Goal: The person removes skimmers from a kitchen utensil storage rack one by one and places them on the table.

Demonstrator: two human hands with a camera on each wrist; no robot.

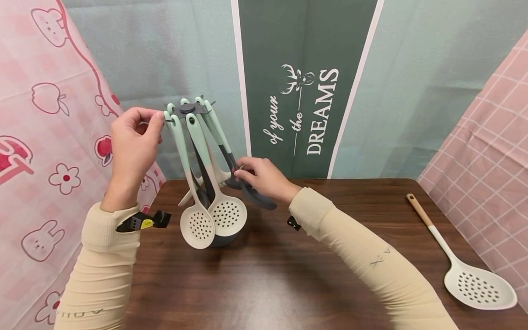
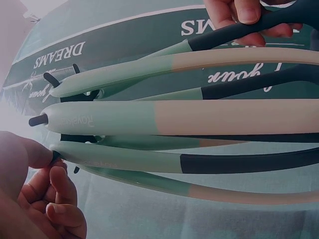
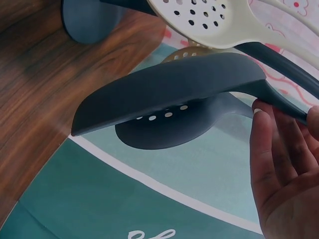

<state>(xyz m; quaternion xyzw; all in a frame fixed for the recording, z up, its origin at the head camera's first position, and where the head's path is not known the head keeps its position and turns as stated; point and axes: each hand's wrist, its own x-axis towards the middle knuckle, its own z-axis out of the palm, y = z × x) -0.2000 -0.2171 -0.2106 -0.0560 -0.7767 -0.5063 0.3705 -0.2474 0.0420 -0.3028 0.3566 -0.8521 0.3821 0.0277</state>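
A dark utensil rack (image 1: pixel 187 108) stands at the left, kitchen tools with mint handles hanging from its hooks. My left hand (image 1: pixel 138 140) pinches the tip of one rack hook between thumb and finger, right by a handle's end. Lower on the other side, my right hand (image 1: pixel 268 176) grips the dark shaft of a hanging turner (image 3: pixel 169 89), whose broad blade tilts outward. In front hang a cream skimmer (image 1: pixel 198 227) and a cream perforated ladle (image 1: pixel 227 211). Behind the turner, the right wrist view shows a dark slotted spoon (image 3: pixel 174 129). The rack's post is mostly hidden by the tools.
A white slotted turner (image 1: pixel 474 284) with a wooden handle lies at the right of the brown wooden table (image 1: pixel 264 284). Pink patterned cloth (image 1: pixel 49 137) hangs close at the left, a green and blue curtain (image 1: pixel 198 46) behind, and pink checked cloth (image 1: pixel 486 160) at right.
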